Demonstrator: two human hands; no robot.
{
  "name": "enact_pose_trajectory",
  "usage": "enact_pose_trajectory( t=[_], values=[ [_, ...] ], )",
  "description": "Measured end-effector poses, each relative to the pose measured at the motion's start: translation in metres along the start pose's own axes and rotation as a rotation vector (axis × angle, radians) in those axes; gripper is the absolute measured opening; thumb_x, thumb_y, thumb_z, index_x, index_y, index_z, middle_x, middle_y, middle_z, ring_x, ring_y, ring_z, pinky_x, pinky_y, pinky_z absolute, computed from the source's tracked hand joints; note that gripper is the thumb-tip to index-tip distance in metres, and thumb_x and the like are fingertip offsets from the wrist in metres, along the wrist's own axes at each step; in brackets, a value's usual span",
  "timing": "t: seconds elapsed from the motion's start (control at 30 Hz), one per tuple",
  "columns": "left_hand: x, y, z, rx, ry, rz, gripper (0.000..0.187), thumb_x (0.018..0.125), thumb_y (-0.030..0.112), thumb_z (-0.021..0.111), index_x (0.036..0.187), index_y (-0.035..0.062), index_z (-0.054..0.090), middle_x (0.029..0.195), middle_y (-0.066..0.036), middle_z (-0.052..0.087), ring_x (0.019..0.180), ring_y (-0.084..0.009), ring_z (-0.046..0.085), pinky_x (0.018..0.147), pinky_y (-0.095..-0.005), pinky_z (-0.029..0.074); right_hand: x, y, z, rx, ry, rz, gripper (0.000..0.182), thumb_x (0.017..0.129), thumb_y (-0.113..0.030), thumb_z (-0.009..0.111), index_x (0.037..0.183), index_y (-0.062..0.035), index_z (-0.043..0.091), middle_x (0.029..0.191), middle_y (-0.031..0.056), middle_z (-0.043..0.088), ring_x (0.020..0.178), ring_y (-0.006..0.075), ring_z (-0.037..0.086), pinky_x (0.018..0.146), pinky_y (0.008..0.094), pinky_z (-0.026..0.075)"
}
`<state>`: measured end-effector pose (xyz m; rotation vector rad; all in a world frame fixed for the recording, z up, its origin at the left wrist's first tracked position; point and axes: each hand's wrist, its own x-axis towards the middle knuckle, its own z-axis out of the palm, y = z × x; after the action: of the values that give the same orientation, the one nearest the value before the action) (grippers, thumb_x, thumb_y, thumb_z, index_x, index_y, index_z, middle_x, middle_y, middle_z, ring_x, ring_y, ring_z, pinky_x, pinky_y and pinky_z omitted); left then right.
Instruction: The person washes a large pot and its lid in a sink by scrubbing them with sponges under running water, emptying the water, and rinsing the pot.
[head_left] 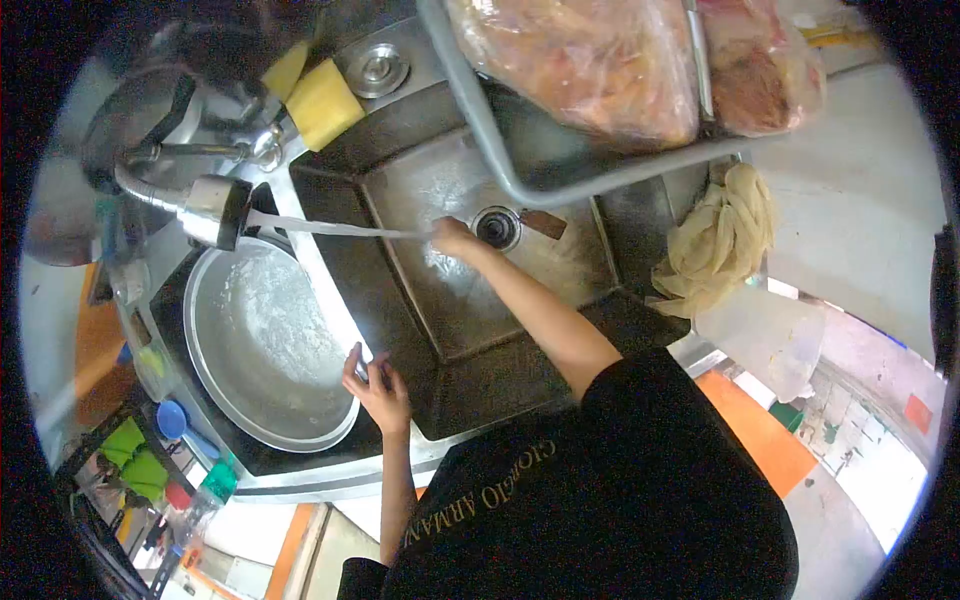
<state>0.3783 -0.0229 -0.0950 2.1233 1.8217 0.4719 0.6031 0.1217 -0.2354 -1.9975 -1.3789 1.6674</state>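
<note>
My right hand (455, 239) is over the sink (400, 175), in the stream of water (335, 229) from the faucet head (212, 212). Its fingers look curled together, and what they hold, if anything, is hidden. With its fingers apart, my left hand (380, 392) rests at the divider between the sink and the left basin, beside the rim of a large metal bowl (205, 375). Whitish, cloudy liquid (285, 335) lies in that bowl. Near my right hand are the drain (496, 229) and a small brown piece (542, 224).
A grey tray (478, 125) with plastic-wrapped meat (600, 75) overhangs the sink's far right. A yellowish cloth (725, 235) hangs at the right edge. Yellow sponges (325, 105) and a round metal strainer (378, 70) sit behind the sink. A blue ladle (172, 420) lies left.
</note>
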Motion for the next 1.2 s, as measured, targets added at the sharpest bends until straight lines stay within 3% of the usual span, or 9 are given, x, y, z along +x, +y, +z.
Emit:
enact_pose_trajectory(
  t=[0.03, 0.1, 0.37, 0.47, 0.63, 0.77, 0.97, 1.1, 1.2],
  values=[
    [0.001, 0.001, -0.001, 0.009, 0.009, 0.003, 0.016, 0.078, 0.0, 0.055, 0.093, 0.0062, 0.058, 0.126, -0.017, 0.04, 0.117, -0.035, 0.037, 0.095, -0.0456, 0.032, 0.007, 0.002, 0.004, 0.004, 0.011, 0.002, 0.031, 0.081, -0.017, 0.056, 0.103, 0.0044, 0.059, 0.104, 0.0246, 0.06, 0.095, 0.0347, 0.059, 0.081, 0.0421, 0.047],
    [0.0, 0.0, 0.001, 0.017, 0.016, 0.016, 0.015, 0.079, 0.0, 0.055, 0.092, 0.006, 0.058, 0.127, -0.017, 0.04, 0.116, -0.0351, 0.037, 0.095, -0.0457, 0.032, 0.015, 0.002, 0.013, 0.689, -0.015, 0.092, 0.022, 0.079, -0.017, 0.057, 0.078, 0.0044, 0.059, 0.074, 0.0183, 0.062, 0.074, 0.0306, 0.061, 0.069, 0.0413, 0.047],
    [-0.001, 0.003, -0.001, 0.008, 0.031, 0.018, 0.013, 0.078, -0.001, 0.054, 0.089, 0.005, 0.057, 0.127, -0.017, 0.04, 0.115, -0.0357, 0.037, 0.094, -0.0463, 0.032, 0.054, -0.04, 0.012, 1.216, -0.532, -0.048, 0.014, 0.078, -0.014, 0.059, 0.069, -0.0073, 0.051, 0.063, 0.0069, 0.049, 0.057, 0.0187, 0.046, 0.056, 0.0311, 0.042],
    [-0.002, 0.003, -0.001, 0.005, 0.044, 0.045, 0.014, 0.077, -0.002, 0.055, 0.089, 0.0051, 0.057, 0.126, -0.017, 0.041, 0.116, -0.0359, 0.037, 0.094, -0.0464, 0.033, 0.051, -0.065, 0.006, 1.382, -1.061, -0.274, 0.015, 0.082, -0.015, 0.055, 0.073, -0.0052, 0.048, 0.066, 0.005, 0.045, 0.064, 0.0194, 0.048, 0.064, 0.0334, 0.045],
    [-0.001, 0.003, -0.001, -0.021, 0.068, 0.064, 0.013, 0.076, -0.002, 0.055, 0.087, 0.0054, 0.058, 0.126, -0.018, 0.041, 0.116, -0.0359, 0.037, 0.094, -0.0461, 0.033, 0.012, -0.105, -0.011, 1.164, -0.644, -0.033, 0.02, 0.085, -0.019, 0.053, 0.085, 0.0002, 0.049, 0.081, 0.0149, 0.046, 0.077, 0.0263, 0.049, 0.081, 0.0388, 0.047],
    [-0.004, 0.0, 0.002, -0.064, 0.068, 0.038, 0.014, 0.074, -0.002, 0.055, 0.086, 0.005, 0.059, 0.126, -0.018, 0.041, 0.115, -0.0361, 0.037, 0.094, -0.0461, 0.032, -0.004, -0.114, -0.021, 1.066, -0.63, 0.008, 0.031, 0.087, -0.022, 0.051, 0.097, 0.0067, 0.046, 0.099, 0.026, 0.051, 0.097, 0.035, 0.053, 0.091, 0.043, 0.044],
    [-0.003, -0.001, 0.002, 0.011, 0.08, 0.093, 0.019, 0.074, -0.002, 0.054, 0.091, 0.0053, 0.057, 0.125, -0.018, 0.041, 0.115, -0.0351, 0.038, 0.093, -0.0458, 0.032, -0.033, -0.115, -0.035, 0.922, -0.57, 0.037, 0.035, 0.086, -0.021, 0.055, 0.104, 0.0088, 0.05, 0.103, 0.0247, 0.057, 0.1, 0.0336, 0.057, 0.091, 0.0409, 0.046],
    [0.038, 0.015, 0.005, -0.085, 0.185, 0.153, 0.017, 0.081, 0.006, 0.055, 0.098, 0.0027, 0.056, 0.116, -0.018, 0.048, 0.108, -0.0361, 0.044, 0.093, -0.0447, 0.034, -0.072, -0.097, -0.065, 0.886, -0.505, -0.197, 0.034, 0.081, -0.012, 0.063, 0.101, 0.0131, 0.053, 0.097, 0.0219, 0.061, 0.089, 0.0276, 0.063, 0.082, 0.0303, 0.052],
    [0.126, 0.043, 0.009, -0.628, -0.123, 0.063, 0.019, 0.092, 0.019, 0.049, 0.099, 0.0017, 0.055, 0.101, -0.012, 0.057, 0.094, -0.0273, 0.055, 0.085, -0.0369, 0.043, -0.1, -0.069, -0.077, 0.909, -0.339, -0.418, 0.026, 0.082, -0.008, 0.059, 0.1, 0.0119, 0.057, 0.092, 0.0197, 0.064, 0.087, 0.0238, 0.065, 0.081, 0.0277, 0.052]
  ],
)
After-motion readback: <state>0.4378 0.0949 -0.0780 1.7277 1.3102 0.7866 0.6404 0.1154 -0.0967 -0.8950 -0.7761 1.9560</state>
